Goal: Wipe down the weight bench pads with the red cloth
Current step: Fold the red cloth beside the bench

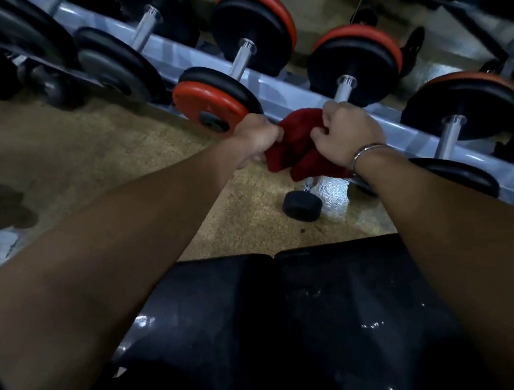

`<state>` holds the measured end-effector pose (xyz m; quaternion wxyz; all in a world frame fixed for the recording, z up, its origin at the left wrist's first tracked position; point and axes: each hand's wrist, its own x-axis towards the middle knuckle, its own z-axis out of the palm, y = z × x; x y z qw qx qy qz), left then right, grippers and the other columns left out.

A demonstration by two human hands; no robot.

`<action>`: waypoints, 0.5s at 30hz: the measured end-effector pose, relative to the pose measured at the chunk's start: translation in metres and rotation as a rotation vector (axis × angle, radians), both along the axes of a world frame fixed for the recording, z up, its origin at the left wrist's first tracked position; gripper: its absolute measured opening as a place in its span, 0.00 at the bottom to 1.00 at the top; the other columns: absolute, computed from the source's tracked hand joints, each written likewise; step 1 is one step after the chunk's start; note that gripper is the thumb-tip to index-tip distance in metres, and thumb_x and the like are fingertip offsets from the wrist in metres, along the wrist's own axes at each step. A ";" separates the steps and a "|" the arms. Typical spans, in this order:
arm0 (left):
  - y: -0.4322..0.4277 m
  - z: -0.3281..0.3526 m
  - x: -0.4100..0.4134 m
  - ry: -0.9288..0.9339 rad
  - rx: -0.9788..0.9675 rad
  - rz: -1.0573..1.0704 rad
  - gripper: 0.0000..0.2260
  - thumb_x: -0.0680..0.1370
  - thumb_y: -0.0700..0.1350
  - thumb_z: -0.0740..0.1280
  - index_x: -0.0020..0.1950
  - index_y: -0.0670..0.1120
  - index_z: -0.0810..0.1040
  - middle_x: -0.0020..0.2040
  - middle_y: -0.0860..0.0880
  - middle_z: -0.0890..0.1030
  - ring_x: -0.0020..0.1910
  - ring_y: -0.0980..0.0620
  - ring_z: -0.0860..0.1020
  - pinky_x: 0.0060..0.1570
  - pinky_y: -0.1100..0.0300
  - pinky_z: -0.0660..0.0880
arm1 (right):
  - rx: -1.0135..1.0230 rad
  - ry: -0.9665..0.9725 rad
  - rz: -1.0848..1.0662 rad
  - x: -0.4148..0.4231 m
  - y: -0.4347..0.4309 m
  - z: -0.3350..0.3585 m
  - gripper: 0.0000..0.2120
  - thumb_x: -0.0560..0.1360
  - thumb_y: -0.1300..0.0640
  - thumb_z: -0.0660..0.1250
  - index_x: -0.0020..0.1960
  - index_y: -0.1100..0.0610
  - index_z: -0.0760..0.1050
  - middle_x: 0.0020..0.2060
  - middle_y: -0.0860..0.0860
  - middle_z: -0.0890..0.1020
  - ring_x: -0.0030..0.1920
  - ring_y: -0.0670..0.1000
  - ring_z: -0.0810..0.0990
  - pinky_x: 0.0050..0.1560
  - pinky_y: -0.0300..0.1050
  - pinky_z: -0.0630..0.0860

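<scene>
Nearest the camera lie two black bench pads point(345, 333), glossy and flecked with bright highlights, split by a narrow seam; both forearms reach out above them. Beyond the pads' far edge, past bare speckled floor point(96, 152), the hands meet in the air. The left hand point(255, 135) has its fingers curled shut on the left edge of the red cloth point(299, 144). The right hand point(345, 134) closes its fingers on the cloth's upper right part, a metal bracelet point(365, 152) circling that wrist. The cloth is bunched between the two sets of fingers and sags in folds below them, well clear of the pads. Just under the hanging cloth, a small black dumbbell point(302, 204) lies on the floor. Behind the fingers runs a grey rack point(283, 89) loaded with dumbbells, several with orange-red plates point(209, 102), the nearest of these just left of the left hand's fingers.
</scene>
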<state>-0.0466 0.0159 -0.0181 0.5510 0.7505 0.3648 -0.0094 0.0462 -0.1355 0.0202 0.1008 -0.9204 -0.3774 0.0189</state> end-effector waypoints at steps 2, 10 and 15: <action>0.007 -0.002 -0.004 -0.021 0.007 0.019 0.02 0.76 0.42 0.69 0.47 0.45 0.80 0.45 0.47 0.82 0.44 0.47 0.80 0.42 0.55 0.76 | 0.020 0.004 0.015 -0.002 0.005 -0.001 0.08 0.73 0.52 0.64 0.45 0.54 0.67 0.41 0.53 0.73 0.44 0.59 0.75 0.40 0.47 0.68; 0.017 0.006 -0.032 -0.131 -0.149 0.177 0.06 0.75 0.35 0.71 0.45 0.46 0.81 0.48 0.45 0.84 0.54 0.45 0.82 0.56 0.50 0.80 | 0.143 0.116 -0.043 -0.029 0.003 0.003 0.06 0.75 0.61 0.63 0.52 0.56 0.72 0.42 0.51 0.75 0.43 0.55 0.75 0.44 0.44 0.71; 0.014 0.038 -0.060 -0.207 -0.179 0.237 0.10 0.72 0.35 0.70 0.45 0.50 0.82 0.53 0.46 0.85 0.57 0.44 0.81 0.62 0.44 0.77 | 0.319 0.206 -0.132 -0.062 -0.001 0.025 0.07 0.77 0.60 0.60 0.50 0.57 0.76 0.46 0.53 0.77 0.44 0.54 0.74 0.46 0.42 0.68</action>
